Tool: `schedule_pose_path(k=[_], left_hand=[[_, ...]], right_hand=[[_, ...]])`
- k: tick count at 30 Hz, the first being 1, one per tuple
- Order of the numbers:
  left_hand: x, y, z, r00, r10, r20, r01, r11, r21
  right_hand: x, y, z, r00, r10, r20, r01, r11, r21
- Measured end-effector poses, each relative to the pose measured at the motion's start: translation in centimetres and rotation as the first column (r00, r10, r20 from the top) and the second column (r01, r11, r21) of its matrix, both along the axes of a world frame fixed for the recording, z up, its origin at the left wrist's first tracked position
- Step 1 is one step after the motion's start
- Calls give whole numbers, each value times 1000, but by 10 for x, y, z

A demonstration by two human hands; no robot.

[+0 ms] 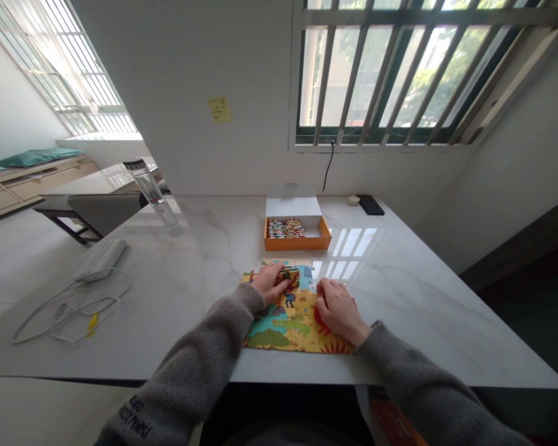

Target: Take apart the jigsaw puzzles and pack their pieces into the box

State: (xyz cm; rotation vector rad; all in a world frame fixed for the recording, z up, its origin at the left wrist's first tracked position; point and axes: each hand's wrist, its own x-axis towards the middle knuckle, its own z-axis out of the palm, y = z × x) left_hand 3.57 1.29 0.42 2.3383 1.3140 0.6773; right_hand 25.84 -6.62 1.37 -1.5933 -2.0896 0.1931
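Observation:
A colourful jigsaw puzzle (pixel 292 329) lies flat near the front of the table, showing a green crocodile, water and plants on yellow. Its top edge is uneven, with pale table showing beside the blue piece at the upper right. My left hand (pixel 270 283) is over the upper left part, thumb and fingers closed around a small stack of puzzle pieces (pixel 288 273). On the right side of the puzzle rests my right hand (pixel 338 308), with fingers curled down and together at the picture's upper right edge. Whatever is under those fingertips is hidden.
Behind the puzzle stands an open orange box (pixel 297 244) with rows of pieces inside. A phone (pixel 371 205) and a small round white object (pixel 353 200) lie at the back right. To the left are a clear bottle (pixel 154 195) and a white device with cable (pixel 101 260).

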Motion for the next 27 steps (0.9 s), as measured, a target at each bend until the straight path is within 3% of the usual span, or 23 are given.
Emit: schedule_pose_path(k=[11, 16, 22, 27], left_hand=[[1, -2, 2, 998, 38, -40, -38, 999, -8], [2, -5, 9, 999, 32, 10, -32, 999, -24], [-2, -21, 30, 916, -127, 380, 200, 967, -158], [7, -35, 33, 903, -339, 264, 404, 879, -255]], right_hand=[[19, 9, 7, 973, 164, -162, -184, 975, -123], [21, 10, 7, 956, 220, -194, -244, 964, -110], [17, 8, 4, 980, 172, -105, -181, 980, -86], [14, 11, -1, 993, 92, 71, -88, 995, -49]])
